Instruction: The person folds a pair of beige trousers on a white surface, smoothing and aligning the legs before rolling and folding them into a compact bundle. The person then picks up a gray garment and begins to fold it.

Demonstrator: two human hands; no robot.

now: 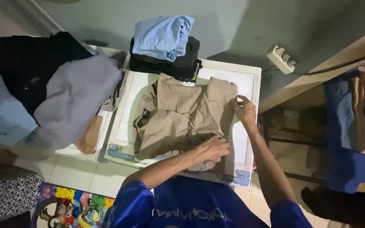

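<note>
Left hand [213,149] pressing flat, fingers spread, on beige shirt [182,118]; right hand [245,110] pinching its edge (white table [250,76]); folded stack [165,46] sitting behind, clothes pile [47,84] alongside, tiled floor [77,173].

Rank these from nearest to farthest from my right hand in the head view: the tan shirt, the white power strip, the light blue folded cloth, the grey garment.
1. tan shirt: right hand pinches its right edge.
2. white power strip: up and right, by the wall.
3. light blue folded cloth: top of the dark stack, upper left.
4. grey garment: far left pile.
</note>
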